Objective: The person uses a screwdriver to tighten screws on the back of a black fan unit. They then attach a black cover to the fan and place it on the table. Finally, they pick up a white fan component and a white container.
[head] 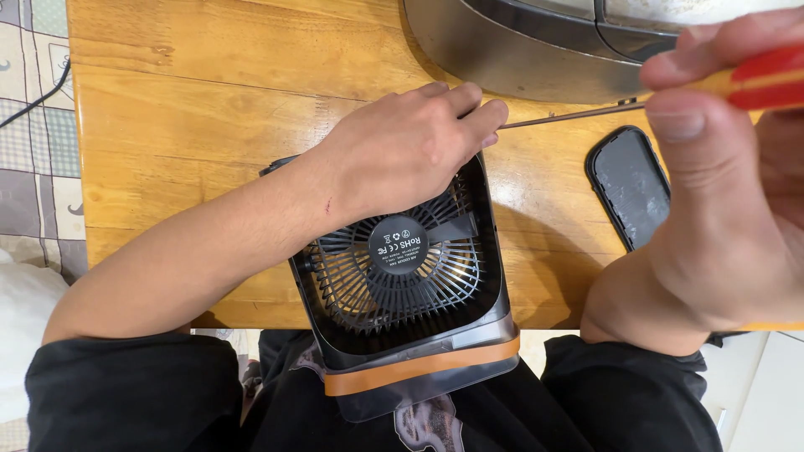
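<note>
A small black box fan (402,276) with a round grille and an orange band lies face-up at the near edge of the wooden table (193,125). My left hand (410,146) rests on the fan's far top corner, its fingers pinched at the tip of a thin metal screwdriver shaft (569,115). My right hand (720,184) is raised close to the camera at the right. It grips the screwdriver's red and yellow handle (766,79). The shaft runs leftward to the fan's upper right corner.
A black phone (630,186) lies face-up on the table right of the fan. A grey curved metal appliance base (519,50) sits at the table's far edge. A patterned cloth (33,125) and a black cable lie left of the table.
</note>
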